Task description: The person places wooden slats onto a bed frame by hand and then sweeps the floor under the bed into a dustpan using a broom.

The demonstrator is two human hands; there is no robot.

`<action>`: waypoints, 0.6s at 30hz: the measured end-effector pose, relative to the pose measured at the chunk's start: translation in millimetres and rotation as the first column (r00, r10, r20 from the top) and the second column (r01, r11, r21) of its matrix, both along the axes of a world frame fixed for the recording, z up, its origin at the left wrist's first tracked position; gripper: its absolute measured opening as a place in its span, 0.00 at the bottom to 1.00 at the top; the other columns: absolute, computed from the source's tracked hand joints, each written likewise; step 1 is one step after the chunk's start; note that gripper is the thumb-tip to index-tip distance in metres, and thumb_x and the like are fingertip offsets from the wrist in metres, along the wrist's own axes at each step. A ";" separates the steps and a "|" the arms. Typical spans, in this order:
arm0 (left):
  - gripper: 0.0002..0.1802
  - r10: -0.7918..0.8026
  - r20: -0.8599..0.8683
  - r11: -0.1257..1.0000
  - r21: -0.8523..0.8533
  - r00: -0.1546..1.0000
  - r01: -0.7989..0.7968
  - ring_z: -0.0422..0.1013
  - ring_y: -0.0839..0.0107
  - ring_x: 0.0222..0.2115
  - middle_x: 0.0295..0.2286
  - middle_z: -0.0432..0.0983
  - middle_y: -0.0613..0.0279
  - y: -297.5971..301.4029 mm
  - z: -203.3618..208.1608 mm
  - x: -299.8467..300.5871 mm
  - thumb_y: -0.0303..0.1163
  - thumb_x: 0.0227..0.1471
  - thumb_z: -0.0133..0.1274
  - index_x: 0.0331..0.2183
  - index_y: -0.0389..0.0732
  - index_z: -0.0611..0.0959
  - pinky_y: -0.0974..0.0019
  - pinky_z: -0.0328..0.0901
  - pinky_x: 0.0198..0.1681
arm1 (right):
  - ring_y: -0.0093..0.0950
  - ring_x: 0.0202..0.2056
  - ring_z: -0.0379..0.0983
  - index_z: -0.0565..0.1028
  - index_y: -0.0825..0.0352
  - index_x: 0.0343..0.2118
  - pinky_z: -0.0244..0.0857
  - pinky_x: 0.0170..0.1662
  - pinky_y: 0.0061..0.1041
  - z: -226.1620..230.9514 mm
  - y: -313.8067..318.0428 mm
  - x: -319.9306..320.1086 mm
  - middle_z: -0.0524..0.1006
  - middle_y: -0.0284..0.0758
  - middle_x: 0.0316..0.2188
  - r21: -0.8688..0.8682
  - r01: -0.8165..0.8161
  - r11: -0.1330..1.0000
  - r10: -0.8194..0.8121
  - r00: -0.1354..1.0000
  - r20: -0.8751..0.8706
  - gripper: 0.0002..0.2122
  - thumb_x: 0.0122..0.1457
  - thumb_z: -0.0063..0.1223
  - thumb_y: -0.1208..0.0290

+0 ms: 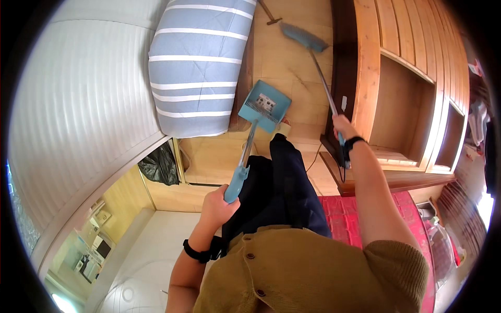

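Left hand (pixel 218 204) grasps the handle end of a light-blue plastic long-handled dustpan (pixel 264 106), pan lowered near the wooden plank floor (pixel 292 62), mouth facing the bristles, apparently to catch debris. Right hand (pixel 343 127) clenches the metal shaft of a blue-headed broom (pixel 304 37), its head reaching far along the floor beside the blue-and-white striped mattress (pixel 195 62).

L hand (pixel 218 204) fisted, arm bent, low; R hand (pixel 344 128) fisted, arm stretched fwd; both wrists w/ black bands
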State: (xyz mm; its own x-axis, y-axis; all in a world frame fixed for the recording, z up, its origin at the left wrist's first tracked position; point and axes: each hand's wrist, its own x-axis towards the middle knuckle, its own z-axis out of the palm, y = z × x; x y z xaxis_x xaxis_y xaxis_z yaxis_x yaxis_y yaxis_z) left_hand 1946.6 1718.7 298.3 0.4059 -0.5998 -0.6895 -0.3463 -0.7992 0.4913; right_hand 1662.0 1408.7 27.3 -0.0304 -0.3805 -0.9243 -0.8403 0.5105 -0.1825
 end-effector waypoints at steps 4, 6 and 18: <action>0.12 -0.054 0.051 0.998 0.026 0.997 0.053 0.67 0.48 0.23 0.18 0.69 0.45 7.5 -1.7 3.3 0.34 0.36 0.51 0.23 0.34 0.74 0.59 0.62 0.26 | 0.34 0.09 0.62 0.67 0.72 0.24 0.56 0.12 0.36 15.2 78.9 -35.6 0.64 0.40 0.08 -0.009 -0.191 0.982 0.191 0.980 0.053 0.20 0.58 0.33 0.56; 0.13 -0.030 0.059 0.999 -0.012 0.998 0.030 0.68 0.49 0.23 0.18 0.70 0.45 12.6 0.1 2.7 0.34 0.35 0.51 0.25 0.34 0.74 0.59 0.62 0.26 | 0.35 0.09 0.63 0.67 0.75 0.24 0.58 0.13 0.37 25.9 105.7 -56.4 0.64 0.42 0.09 0.042 -0.268 0.963 0.268 0.963 0.012 0.21 0.58 0.32 0.58; 0.16 -0.175 0.055 0.984 0.022 0.983 0.174 0.69 0.51 0.24 0.20 0.71 0.45 17.5 22.6 6.6 0.33 0.36 0.51 0.30 0.34 0.75 0.59 0.63 0.27 | 0.30 0.10 0.62 0.68 0.71 0.27 0.58 0.13 0.31 110.0 216.8 -160.7 0.65 0.38 0.11 -0.047 -0.057 0.997 0.051 0.991 -0.125 0.16 0.55 0.37 0.60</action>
